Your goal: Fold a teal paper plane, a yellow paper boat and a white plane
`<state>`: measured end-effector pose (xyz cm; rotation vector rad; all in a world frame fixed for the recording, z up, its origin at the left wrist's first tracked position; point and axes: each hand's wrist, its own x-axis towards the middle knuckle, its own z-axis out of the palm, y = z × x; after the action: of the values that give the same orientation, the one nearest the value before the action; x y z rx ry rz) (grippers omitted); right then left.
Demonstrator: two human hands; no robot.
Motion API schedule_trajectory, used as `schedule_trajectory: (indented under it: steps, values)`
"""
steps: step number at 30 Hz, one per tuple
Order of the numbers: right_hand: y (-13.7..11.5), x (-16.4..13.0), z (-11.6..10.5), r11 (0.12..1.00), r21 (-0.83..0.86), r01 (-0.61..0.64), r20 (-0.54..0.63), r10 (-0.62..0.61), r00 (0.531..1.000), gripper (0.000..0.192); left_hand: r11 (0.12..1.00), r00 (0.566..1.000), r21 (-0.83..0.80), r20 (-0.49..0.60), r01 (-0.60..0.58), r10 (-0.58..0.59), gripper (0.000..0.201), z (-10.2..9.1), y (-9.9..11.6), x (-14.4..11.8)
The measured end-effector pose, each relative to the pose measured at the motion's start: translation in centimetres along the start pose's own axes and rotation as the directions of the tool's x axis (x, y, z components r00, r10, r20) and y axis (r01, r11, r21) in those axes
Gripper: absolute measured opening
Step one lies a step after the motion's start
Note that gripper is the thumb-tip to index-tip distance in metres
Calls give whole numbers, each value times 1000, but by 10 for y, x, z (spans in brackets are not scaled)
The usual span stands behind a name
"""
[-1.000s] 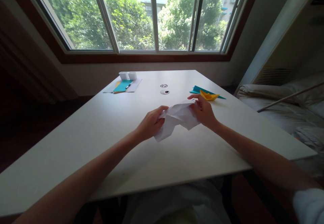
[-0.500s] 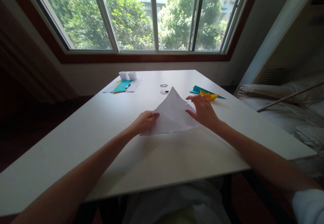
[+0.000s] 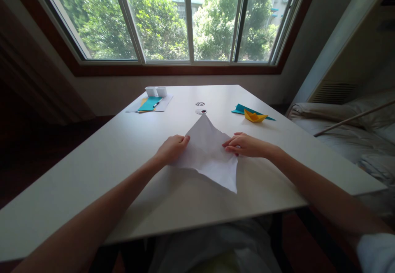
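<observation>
One creased white paper sheet (image 3: 210, 153) lies corner-first toward the window, long axis diagonal; left hand (image 3: 171, 149) and right hand (image 3: 245, 145) press its sides, fingers together, flat.

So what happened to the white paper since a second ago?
The crumpled white paper got opened out and laid flat on the table. The left hand and right hand stopped gripping it and now press its sides. The yellow paper boat stayed put.
</observation>
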<state>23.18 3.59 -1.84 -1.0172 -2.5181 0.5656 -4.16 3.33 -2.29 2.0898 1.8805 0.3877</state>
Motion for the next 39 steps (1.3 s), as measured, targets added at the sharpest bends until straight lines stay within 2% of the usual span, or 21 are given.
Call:
schedule_trajectory:
  steps: [2,3,5,7,8,10,11,13,15,16,18,21,24,27,30,32,33,34,36,37,39]
  values:
    - [1,0,-1,999,-46,21,173,-13,985,42,997,999,71,-11,43,-43,47,-1,0,-1]
    - [1,0,-1,997,-68,21,204,-7,979,42,991,998,122,-11,55,-54,43,-2,-1,-2]
    - [3,-1,-1,992,-130,5,197,21,980,39,973,999,229,-28,31,-25,35,0,-3,-3]
    - [5,-2,0,985,-174,-9,200,44,979,34,946,992,314,-74,-78,106,38,3,-5,-3]
    - [7,-3,0,984,-178,-22,209,60,976,34,925,974,342,-91,-165,207,47,6,-6,-3]
    - [10,-6,1,986,-157,-53,238,90,967,49,848,908,386,-55,-364,415,57,10,-6,-4]
    - [12,-7,2,987,-145,-70,256,105,961,61,800,869,386,10,-460,495,57,11,-5,-5]
    - [17,-10,3,985,-143,-100,295,139,945,81,737,803,324,177,-594,569,53,13,-3,-7]
    - [21,-11,3,979,-162,-124,347,174,921,98,742,764,217,318,-635,561,46,12,0,-10]
    - [23,-11,4,976,-172,-133,371,189,909,103,759,756,170,366,-628,543,50,11,0,-11]
    - [25,-11,4,973,-181,-142,406,205,891,110,796,755,118,424,-593,500,74,9,1,-14]
    - [26,-13,5,970,-188,-155,437,223,871,120,835,771,114,466,-538,434,99,11,2,-18]
    - [25,-15,7,962,-217,-166,468,252,847,126,862,800,140,467,-487,376,107,12,4,-21]
    - [21,-9,2,956,-246,-159,475,262,840,122,877,828,184,459,-443,322,109,2,-1,-22]
    - [18,10,-14,934,-299,-194,345,295,891,100,889,857,238,446,-391,258,110,-22,-20,-20]
    - [24,24,-29,880,-380,-285,80,338,938,78,900,881,273,427,-339,202,110,-37,-36,-17]
    - [31,29,-38,848,-424,-317,-52,327,944,68,906,892,289,418,-309,171,110,-42,-44,-14]
    - [40,34,-45,816,-461,-348,-173,302,937,57,912,901,302,412,-279,139,110,-46,-51,-12]
    - [61,38,-59,744,-498,-445,-387,268,882,41,922,914,319,398,-219,79,111,-50,-63,-5]
    - [72,39,-64,707,-506,-495,-447,276,851,37,927,915,325,400,-186,44,111,-51,-69,-1]
    - [92,39,-70,636,-526,-565,-483,323,814,34,934,918,336,397,-124,-21,111,-53,-82,7]
